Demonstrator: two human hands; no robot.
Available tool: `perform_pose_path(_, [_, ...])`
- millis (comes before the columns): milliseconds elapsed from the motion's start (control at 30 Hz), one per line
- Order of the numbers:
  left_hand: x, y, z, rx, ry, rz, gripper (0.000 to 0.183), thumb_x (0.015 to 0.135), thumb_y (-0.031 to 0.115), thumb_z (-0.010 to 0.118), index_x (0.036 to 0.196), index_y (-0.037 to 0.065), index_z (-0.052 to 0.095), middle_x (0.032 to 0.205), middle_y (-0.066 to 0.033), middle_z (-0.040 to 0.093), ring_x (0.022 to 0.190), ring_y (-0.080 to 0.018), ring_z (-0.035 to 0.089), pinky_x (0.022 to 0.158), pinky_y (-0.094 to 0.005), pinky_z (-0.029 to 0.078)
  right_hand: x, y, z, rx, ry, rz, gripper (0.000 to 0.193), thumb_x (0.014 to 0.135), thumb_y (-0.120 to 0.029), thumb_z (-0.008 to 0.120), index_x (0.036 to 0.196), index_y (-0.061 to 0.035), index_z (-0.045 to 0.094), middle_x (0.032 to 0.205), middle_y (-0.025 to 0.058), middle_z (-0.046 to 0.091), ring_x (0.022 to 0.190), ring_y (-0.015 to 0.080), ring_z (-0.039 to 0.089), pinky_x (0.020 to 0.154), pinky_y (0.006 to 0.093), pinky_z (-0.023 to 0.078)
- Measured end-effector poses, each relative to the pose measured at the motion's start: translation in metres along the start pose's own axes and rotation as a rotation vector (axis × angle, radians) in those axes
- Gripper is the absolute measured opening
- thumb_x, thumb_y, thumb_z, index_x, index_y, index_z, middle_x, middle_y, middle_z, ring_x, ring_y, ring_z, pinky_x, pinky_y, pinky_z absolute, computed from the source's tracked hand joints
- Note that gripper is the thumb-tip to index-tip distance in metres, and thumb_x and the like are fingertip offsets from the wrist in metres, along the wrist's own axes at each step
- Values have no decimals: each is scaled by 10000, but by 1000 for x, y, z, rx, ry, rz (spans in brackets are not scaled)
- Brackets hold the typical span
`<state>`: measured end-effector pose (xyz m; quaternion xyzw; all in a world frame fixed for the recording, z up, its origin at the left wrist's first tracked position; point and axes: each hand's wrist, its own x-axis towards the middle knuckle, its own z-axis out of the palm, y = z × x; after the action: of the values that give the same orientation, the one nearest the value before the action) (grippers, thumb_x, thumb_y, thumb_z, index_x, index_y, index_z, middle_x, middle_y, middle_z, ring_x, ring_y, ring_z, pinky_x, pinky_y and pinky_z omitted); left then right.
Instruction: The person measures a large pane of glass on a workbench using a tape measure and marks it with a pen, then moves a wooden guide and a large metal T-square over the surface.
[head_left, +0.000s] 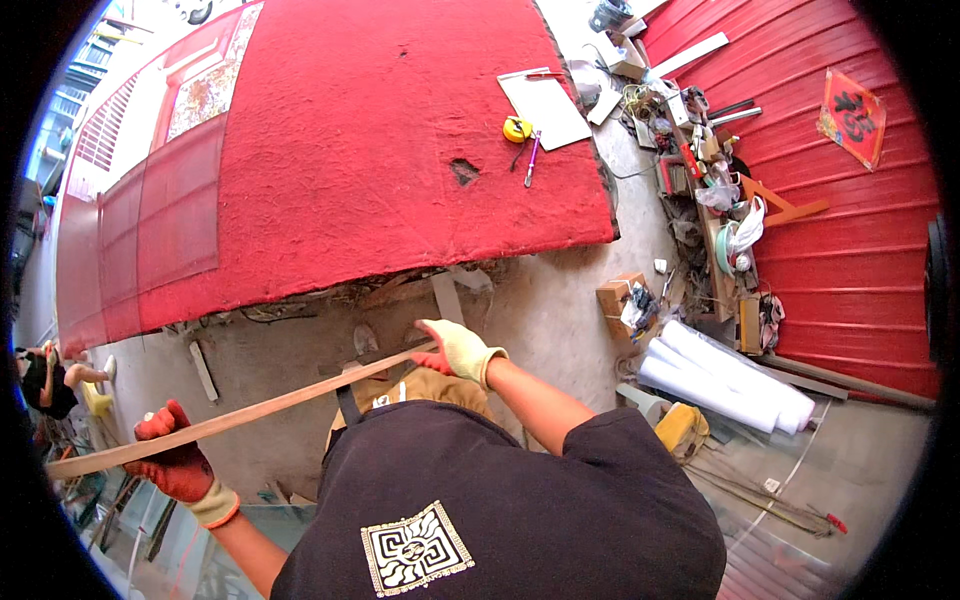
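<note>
2 gloved hands, left hand point(178, 462) and right hand point(455, 350), grip a long, thin, pale wooden strip point(250, 412).

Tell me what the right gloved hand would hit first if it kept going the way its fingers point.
The right hand points up-left along the wooden strip. Going on, it would probably first meet the edge of the red carpeted table, though depth is hard to judge.

Free concrete floor point(560, 310) is being left at twelve o'clock before the hands; passage at two o'clock is being blocked by white rolls point(725, 378) and a cardboard box point(622, 300).
</note>
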<state>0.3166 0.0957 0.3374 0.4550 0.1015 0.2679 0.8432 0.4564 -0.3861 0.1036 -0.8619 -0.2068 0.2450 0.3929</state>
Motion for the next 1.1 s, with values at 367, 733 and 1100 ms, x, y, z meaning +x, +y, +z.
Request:
perform_pose_path(367, [9, 48, -4, 75, -66, 57, 610, 1085, 552, 502, 1267, 6, 704, 1128, -86, 678, 1055, -256, 649, 1198, -506, 454, 47, -81, 47, 78, -257, -353, 645, 888, -427, 819, 1365, -26, 652, 1185, 226, 723, 1076, 420, 701, 897, 458, 564])
perform_pose_path(733, [-3, 77, 54, -128, -284, -23, 678, 1049, 516, 562, 1310, -108, 604, 1082, -117, 515, 1075, -295, 580, 1245, -543, 381, 43, -105, 49, 97, -278, -305, 335, 895, -317, 826, 1165, -126, 771, 1047, 160, 751, 954, 387, 720, 828, 449, 566])
perform_pose_path(1100, [-7, 118, 36, 52, -347, 1, 781, 1093, 536, 474, 1602, -48, 373, 1427, -250, 652, 1330, -378, 623, 1293, -523, 326, 41, -135, 54, 317, -135, -372, 286, 837, -137, 850, 1103, -73, 770, 1019, 141, 765, 915, 300, 741, 787, 386, 578])
